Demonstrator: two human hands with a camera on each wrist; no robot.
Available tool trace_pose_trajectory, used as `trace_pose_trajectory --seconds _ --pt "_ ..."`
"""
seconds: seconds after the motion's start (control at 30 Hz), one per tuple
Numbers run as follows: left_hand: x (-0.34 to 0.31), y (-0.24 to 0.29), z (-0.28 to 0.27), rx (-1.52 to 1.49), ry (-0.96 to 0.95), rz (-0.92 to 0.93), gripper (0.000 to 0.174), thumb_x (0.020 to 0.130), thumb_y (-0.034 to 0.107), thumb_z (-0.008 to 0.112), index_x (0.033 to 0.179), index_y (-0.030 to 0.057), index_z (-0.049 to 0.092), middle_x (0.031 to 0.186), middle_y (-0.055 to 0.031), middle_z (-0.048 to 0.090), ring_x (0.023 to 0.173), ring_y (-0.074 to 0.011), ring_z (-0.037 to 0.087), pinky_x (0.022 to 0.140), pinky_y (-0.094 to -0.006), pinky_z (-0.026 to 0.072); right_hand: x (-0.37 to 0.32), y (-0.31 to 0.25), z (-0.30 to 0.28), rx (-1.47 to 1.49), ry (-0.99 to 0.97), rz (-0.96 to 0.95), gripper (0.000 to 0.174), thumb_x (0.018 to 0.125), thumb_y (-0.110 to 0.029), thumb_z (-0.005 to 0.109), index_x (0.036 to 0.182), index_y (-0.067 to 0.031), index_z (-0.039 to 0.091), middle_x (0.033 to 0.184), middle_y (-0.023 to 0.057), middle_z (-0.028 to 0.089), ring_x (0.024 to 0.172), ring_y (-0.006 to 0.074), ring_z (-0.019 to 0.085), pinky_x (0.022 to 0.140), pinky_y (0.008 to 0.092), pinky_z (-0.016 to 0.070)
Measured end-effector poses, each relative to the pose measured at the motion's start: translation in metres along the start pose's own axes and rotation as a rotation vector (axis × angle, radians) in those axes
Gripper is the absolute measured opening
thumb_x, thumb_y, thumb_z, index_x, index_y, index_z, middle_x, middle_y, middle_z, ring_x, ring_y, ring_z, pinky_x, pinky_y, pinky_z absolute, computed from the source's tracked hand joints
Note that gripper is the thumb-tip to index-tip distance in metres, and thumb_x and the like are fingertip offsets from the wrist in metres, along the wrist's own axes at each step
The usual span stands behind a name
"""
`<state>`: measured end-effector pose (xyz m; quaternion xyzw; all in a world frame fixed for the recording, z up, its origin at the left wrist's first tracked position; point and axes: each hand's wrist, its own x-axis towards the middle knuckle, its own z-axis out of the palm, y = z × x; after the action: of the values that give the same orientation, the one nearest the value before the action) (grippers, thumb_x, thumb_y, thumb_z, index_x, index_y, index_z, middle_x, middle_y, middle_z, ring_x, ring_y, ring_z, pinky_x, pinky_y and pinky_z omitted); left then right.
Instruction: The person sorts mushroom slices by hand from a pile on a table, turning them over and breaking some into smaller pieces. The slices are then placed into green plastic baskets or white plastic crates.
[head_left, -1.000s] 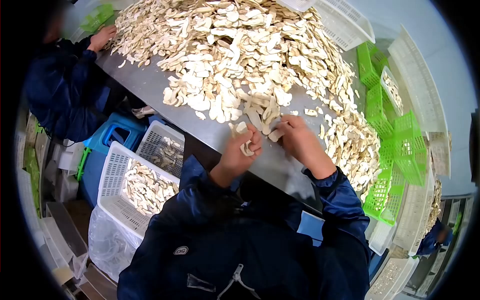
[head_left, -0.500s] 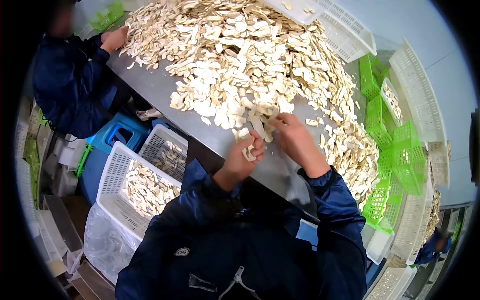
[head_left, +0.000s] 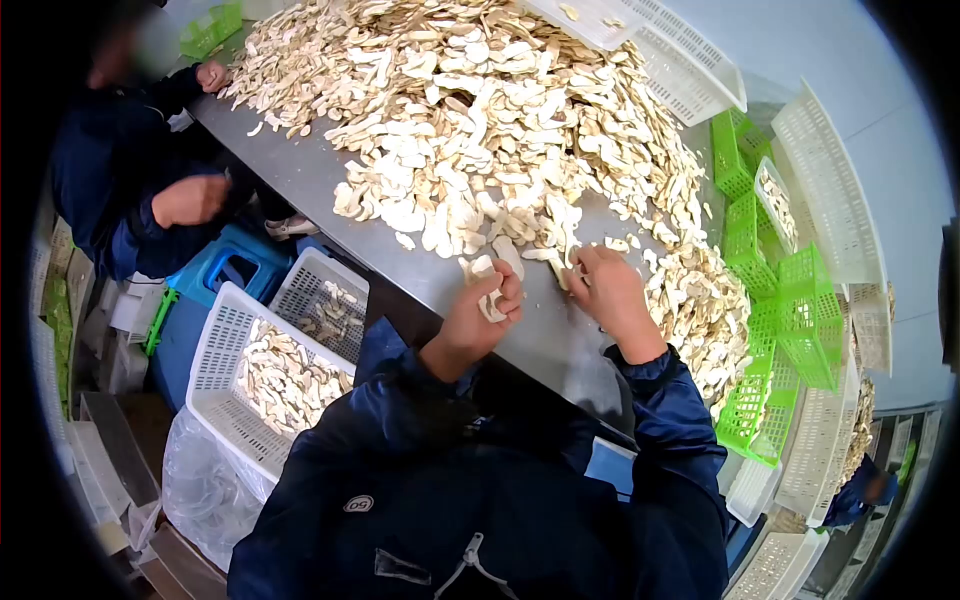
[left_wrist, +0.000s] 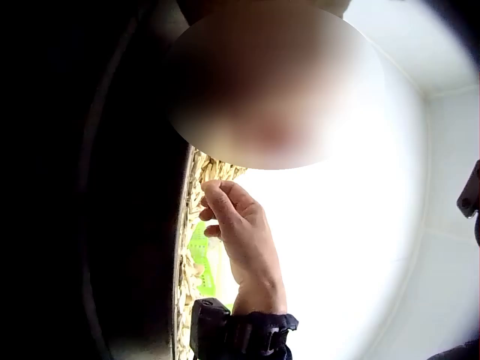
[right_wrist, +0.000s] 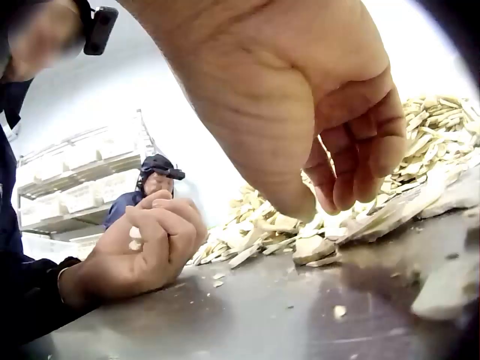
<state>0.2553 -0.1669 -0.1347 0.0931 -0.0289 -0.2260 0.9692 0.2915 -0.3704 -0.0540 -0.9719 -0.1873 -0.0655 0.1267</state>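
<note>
Pale dried mushroom slices (head_left: pixel 470 120) lie heaped over the metal table (head_left: pixel 420 275). My left hand (head_left: pixel 478 312) is curled around a few mushroom slices (head_left: pixel 490 300) near the table's front edge. Their white ends show between its fingers in the right wrist view, where my left hand (right_wrist: pixel 150 244) is close to the tabletop. My right hand (head_left: pixel 617 300) reaches down at the near edge of the heap, fingertips beside a loose slice (head_left: pixel 552 262). From the right wrist, my right hand (right_wrist: pixel 341 127) shows bent fingers just over slices, a gap between thumb and fingers.
White baskets (head_left: pixel 215 375) with slices stand below the table at left. Green baskets (head_left: pixel 808 310) line the right side, beside a smaller slice pile (head_left: pixel 700 310). A white crate (head_left: pixel 690 75) sits at the back. Another person (head_left: pixel 110 180) works at the left end.
My right hand has drawn back slightly to the right from the heap's edge. My left hand keeps its slices in nearly the same place. The other person has lowered one hand.
</note>
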Motion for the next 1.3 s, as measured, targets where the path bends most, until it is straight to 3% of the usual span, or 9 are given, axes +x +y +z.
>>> trace_pose_trajectory --seconds 0.03,0.2,0.4,0.57,0.67,0.7,0.9,1.0,1.3 --pt "0.000 0.000 -0.001 -0.003 0.000 -0.004 0.014 0.094 0.017 0.049 0.106 0.0127 0.053 0.083 -0.0008 0.049 0.070 -0.0125 0.044 0.067 -0.0297 0.0386 -0.001 -0.008 -0.006 -0.021 -0.065 0.009 0.027 0.080 -0.028 0.068 0.092 -0.0045 0.061 0.087 0.0129 0.063 0.085 0.0324 0.062 0.069 0.0422 0.0512" --pt "-0.002 0.000 0.000 0.040 0.044 -0.023 0.017 0.094 0.019 0.050 0.109 0.0110 0.054 0.086 -0.0025 0.047 0.073 -0.0128 0.043 0.065 -0.0275 0.0389 -0.006 0.004 0.011 -0.012 -0.012 0.012 0.017 0.080 -0.022 0.065 0.083 -0.0058 0.061 0.076 0.0128 0.061 0.074 0.0324 0.061 0.064 0.0423 0.0487" --pt "0.002 -0.001 -0.005 0.116 0.016 -0.122 0.031 0.094 0.016 0.052 0.125 0.0125 0.051 0.120 -0.0089 0.056 0.102 -0.0207 0.056 0.084 -0.0347 0.0460 -0.008 0.017 -0.006 0.037 -0.036 0.111 0.014 0.080 -0.019 0.059 0.077 -0.0055 0.064 0.075 0.0144 0.062 0.071 0.0341 0.062 0.062 0.0433 0.0503" --pt "0.005 -0.002 0.005 0.128 0.019 -0.141 0.038 0.094 0.012 0.051 0.132 0.0144 0.046 0.141 -0.0129 0.045 0.129 -0.0294 0.044 0.103 -0.0448 0.0393 0.001 0.012 -0.020 0.464 -0.229 0.182 0.024 0.088 -0.019 0.060 0.074 -0.0001 0.058 0.058 0.0027 0.048 0.055 0.0060 0.043 0.051 0.0253 0.0370" --pt "0.004 -0.002 0.005 0.149 0.012 -0.134 0.042 0.095 0.009 0.050 0.135 0.0165 0.041 0.141 -0.0139 0.044 0.132 -0.0323 0.042 0.106 -0.0486 0.0370 0.006 -0.004 -0.027 0.748 -0.322 0.176 0.024 0.090 -0.021 0.060 0.077 -0.0007 0.061 0.059 0.0008 0.049 0.057 0.0038 0.043 0.051 0.0237 0.0358" --pt "0.004 -0.002 0.006 0.159 0.017 -0.131 0.043 0.095 0.008 0.049 0.136 0.0173 0.040 0.140 -0.0142 0.045 0.132 -0.0331 0.042 0.107 -0.0498 0.0367 0.008 0.001 -0.023 0.720 -0.366 0.196 0.016 0.088 -0.016 0.058 0.088 -0.0023 0.067 0.066 0.0115 0.059 0.055 0.0214 0.050 0.056 0.0312 0.0414" --pt "0.002 -0.003 -0.001 0.051 0.032 -0.125 0.047 0.094 0.005 0.051 0.137 0.0202 0.039 0.121 -0.0097 0.055 0.109 -0.0230 0.057 0.102 -0.0509 0.0410 0.016 0.012 -0.004 0.232 0.034 -0.135 0.021 0.083 -0.010 0.062 0.103 -0.0083 0.067 0.093 0.0141 0.065 0.087 0.0328 0.062 0.076 0.0374 0.0494" --pt "0.002 -0.004 -0.003 0.068 0.013 -0.084 0.047 0.093 0.005 0.053 0.136 0.0190 0.040 0.110 -0.0061 0.056 0.096 -0.0168 0.057 0.100 -0.0479 0.0428 0.014 0.013 0.005 0.137 0.036 -0.203 0.027 0.079 -0.007 0.062 0.106 -0.0077 0.064 0.100 0.0157 0.062 0.098 0.0349 0.058 0.082 0.0401 0.0480" --pt "0.001 -0.005 -0.002 0.108 0.058 -0.063 0.041 0.091 0.003 0.056 0.129 0.0149 0.044 0.103 -0.0040 0.057 0.092 -0.0141 0.057 0.094 -0.0398 0.0453 0.008 0.019 0.002 0.209 -0.085 0.028 0.017 0.075 -0.010 0.066 0.091 -0.0051 0.062 0.081 0.0150 0.064 0.073 0.0339 0.062 0.064 0.0414 0.0494"
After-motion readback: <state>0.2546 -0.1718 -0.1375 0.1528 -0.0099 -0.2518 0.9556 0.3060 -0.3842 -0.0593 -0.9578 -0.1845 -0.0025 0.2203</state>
